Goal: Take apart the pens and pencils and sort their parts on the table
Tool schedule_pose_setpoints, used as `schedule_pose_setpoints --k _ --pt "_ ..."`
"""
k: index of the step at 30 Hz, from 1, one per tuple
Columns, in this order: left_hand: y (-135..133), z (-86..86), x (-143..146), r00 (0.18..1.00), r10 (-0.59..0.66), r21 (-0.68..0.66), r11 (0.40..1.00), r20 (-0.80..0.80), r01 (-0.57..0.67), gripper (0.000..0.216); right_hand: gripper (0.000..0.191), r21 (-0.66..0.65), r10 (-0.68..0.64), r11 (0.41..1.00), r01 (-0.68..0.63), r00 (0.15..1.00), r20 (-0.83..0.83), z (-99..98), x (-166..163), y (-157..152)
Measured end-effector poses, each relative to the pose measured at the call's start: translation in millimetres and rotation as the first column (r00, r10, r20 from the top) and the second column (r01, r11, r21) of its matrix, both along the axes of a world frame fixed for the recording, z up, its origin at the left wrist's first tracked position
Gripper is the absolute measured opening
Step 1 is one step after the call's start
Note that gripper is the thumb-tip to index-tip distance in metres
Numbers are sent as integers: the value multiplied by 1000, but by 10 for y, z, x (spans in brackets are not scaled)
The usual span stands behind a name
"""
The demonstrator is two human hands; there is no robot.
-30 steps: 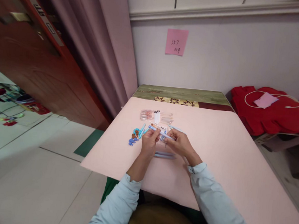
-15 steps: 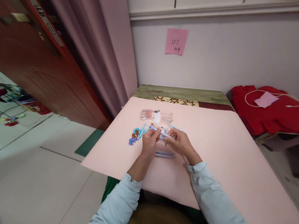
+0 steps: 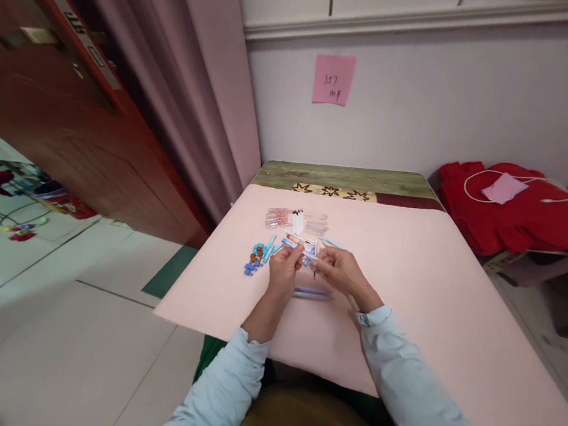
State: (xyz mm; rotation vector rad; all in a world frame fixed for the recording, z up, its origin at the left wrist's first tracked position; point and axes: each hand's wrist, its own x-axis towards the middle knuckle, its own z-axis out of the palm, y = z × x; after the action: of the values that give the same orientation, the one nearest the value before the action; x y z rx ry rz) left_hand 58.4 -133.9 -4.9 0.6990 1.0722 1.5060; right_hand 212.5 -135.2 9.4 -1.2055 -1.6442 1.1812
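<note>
My left hand (image 3: pixel 285 267) and my right hand (image 3: pixel 339 268) meet over the pink-covered table. Between them is a slim pale blue pen (image 3: pixel 310 256), pinched by the fingers of both. Loose pen parts lie under and behind the hands, partly hidden by them. Left of my left hand are light blue pen pieces (image 3: pixel 269 249) and a small heap of brown and blue pieces (image 3: pixel 253 264). Below the hands rest pale blue pens (image 3: pixel 313 295), side by side. Farther back lie white refills with dark tips (image 3: pixel 298 222), between clear barrels (image 3: pixel 277 218) and more clear tubes (image 3: pixel 317 223).
The pink cover (image 3: pixel 393 331) spreads over the table, its green patterned far edge (image 3: pixel 347 179) against the wall. A pink note (image 3: pixel 333 80) is stuck there. Red cloth (image 3: pixel 529 223) with a white cable sits at the right; a wooden door (image 3: pixel 74 99) stands at the left.
The long blue piece between my hands now shows less of its length, and my fingers have shifted slightly on it. The pieces on the table look the same.
</note>
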Motion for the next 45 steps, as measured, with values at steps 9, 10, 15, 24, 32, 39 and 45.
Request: schedule_pose_setpoints --k 9,10,15,24,32,39,45 --pt "-59 22 -229 914 -41 81 993 -403 81 22 27 35 -61 998 56 988 142 -58 171 69" --pt "-71 34 -252 899 -44 96 991 -436 96 20 27 42 -61 998 55 986 158 -48 191 74" --pt "-107 73 -316 819 12 193 974 -573 121 11 28 48 -86 996 80 985 146 52 251 78" --pt "-165 34 -445 740 87 245 964 -666 107 14 31 5 -94 996 94 996 -15 100 249 57" --pt "-150 -39 -469 694 220 330 944 -685 27 11 36 83 -162 981 176 974 -156 112 184 44" --pt "-174 -72 -493 549 300 344 939 -780 -25 18 39 192 -424 875 445 894 -145 67 220 52" --pt "-150 -148 -538 342 360 398 916 -868 47 12 41 270 -393 913 306 838 380 13 158 29"
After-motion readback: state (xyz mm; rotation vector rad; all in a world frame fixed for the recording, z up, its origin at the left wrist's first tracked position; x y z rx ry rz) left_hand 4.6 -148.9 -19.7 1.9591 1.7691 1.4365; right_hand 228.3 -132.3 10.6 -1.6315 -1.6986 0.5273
